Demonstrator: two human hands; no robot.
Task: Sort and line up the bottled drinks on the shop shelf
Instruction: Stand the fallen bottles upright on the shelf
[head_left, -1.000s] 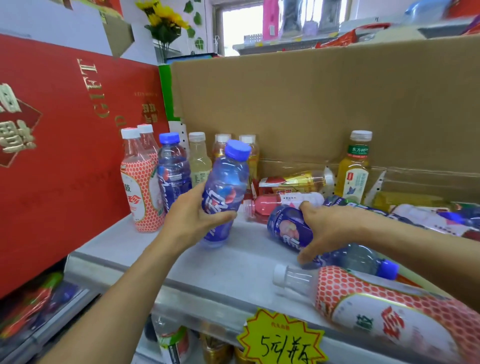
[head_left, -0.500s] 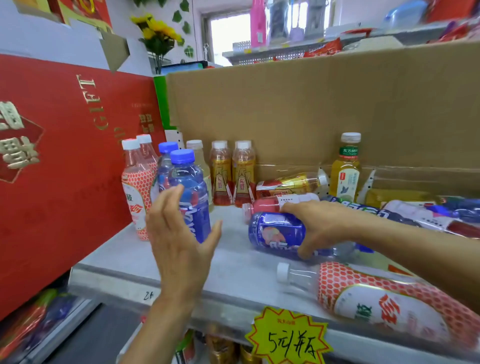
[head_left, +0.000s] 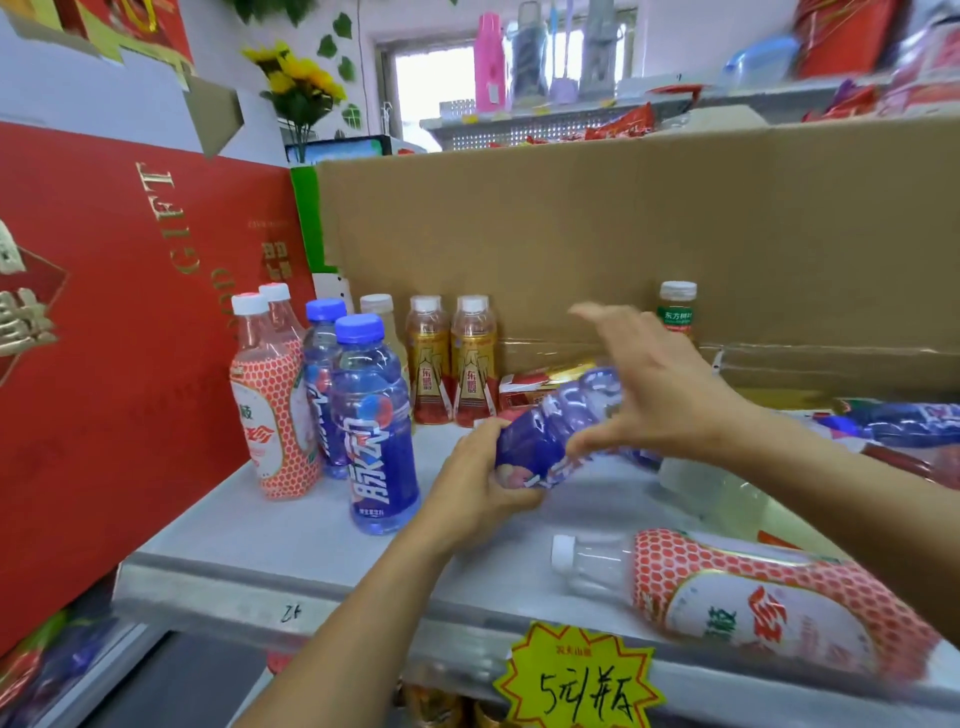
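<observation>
My left hand (head_left: 478, 486) grips the base end of a blue-labelled bottle (head_left: 550, 431), which is tilted with its top up to the right above the grey shelf (head_left: 260, 535). My right hand (head_left: 657, 384) is over the bottle's upper part with fingers spread straight and the thumb touching it. At the left stand two red honeycomb-label bottles (head_left: 270, 415), two blue bottles (head_left: 376, 431), a pale bottle (head_left: 378, 306) and two golden bottles (head_left: 451, 364). A big red honeycomb bottle (head_left: 753, 603) lies at the front right.
A cardboard wall (head_left: 623, 234) closes the back and a red gift box (head_left: 104, 338) the left side. More bottles lie at the right, among them a blue one (head_left: 893, 421). A yellow tea bottle (head_left: 676, 312) stands at the back. A yellow price tag (head_left: 576, 680) hangs on the shelf edge.
My left hand left the standing blue bottle and took the lying blue bottle by its base. That bottle rose and tilted. My right hand's fingers opened off it.
</observation>
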